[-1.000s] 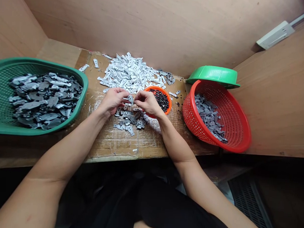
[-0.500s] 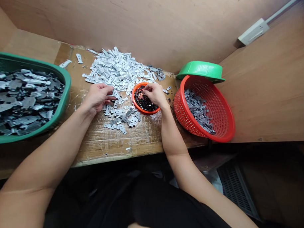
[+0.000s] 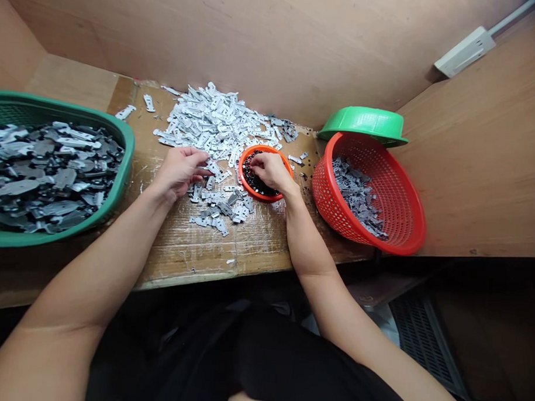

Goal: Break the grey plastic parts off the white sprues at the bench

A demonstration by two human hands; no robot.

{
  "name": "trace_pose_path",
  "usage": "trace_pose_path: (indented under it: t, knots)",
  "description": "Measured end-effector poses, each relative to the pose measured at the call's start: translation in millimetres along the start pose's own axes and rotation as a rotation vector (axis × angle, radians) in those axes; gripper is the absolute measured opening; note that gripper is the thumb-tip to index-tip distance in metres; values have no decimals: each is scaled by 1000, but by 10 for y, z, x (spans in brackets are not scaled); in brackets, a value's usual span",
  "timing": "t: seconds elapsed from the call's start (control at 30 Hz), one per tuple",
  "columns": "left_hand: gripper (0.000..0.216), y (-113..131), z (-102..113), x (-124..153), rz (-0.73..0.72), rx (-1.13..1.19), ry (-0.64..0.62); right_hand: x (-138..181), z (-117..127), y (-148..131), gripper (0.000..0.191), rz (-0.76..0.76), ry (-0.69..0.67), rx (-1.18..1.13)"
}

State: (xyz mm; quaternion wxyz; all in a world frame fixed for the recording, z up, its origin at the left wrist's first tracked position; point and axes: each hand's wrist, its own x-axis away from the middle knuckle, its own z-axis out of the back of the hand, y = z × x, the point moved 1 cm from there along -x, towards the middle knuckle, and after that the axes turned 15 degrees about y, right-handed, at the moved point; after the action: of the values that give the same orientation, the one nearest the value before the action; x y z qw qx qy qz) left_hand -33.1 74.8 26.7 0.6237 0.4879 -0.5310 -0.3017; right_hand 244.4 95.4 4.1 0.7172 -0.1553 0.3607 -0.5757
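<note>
Left hand: the left hand [image 3: 179,173] is over the middle of the tabletop [image 3: 195,253], thumb and fingers nearly closed on a small metal piece [image 3: 213,167].
Right hand: the right hand [image 3: 272,169] reaches into the orange bowl [image 3: 266,197], fingers bent down among small dark parts [image 3: 256,182] (whether they grip one, I cannot tell).
Far pile: pale metal plates [image 3: 217,120] lie heaped beyond both hands, near the far wall.
Near pile: a smaller spread of grey pieces [image 3: 225,208] lies on the near side, between the forearms.
Left side: a green basket [image 3: 127,166] holds many larger dark and silvery plates [image 3: 53,178].
Right side: a tilted red basket [image 3: 337,203] contains grey metal parts [image 3: 357,198]; a green basin [image 3: 364,123] sits at its far rim.
</note>
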Motion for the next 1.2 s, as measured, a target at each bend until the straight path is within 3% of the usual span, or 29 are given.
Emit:
trace_pose_path:
  t: [0.1, 0.27, 0.6, 1.0, 1.1, 1.2]
  knots:
    - [20, -47, -32, 37, 7, 9, -41, 14, 73, -170, 8, -83, -10, -291]
    - [19, -119, -78, 93, 34, 23, -90, 46, 52, -491, 48, -118, -81, -563]
    - [21, -43, -93, 194, 114, 41, -115, 106, -414, -677, 57, -153, -62, -583]
    - [21, -93, -77, 137, 124, 58, -167, 102, -489, -639, 53, -238, -20, -603]
    - [19, -122, -82, 113, 130, 52, -178, 119, -525, -615, 46, -301, -62, -592]
    - [22, -123, -54, 50, 117, 24, -150, 100, -476, -560, 25, -280, -40, -498]
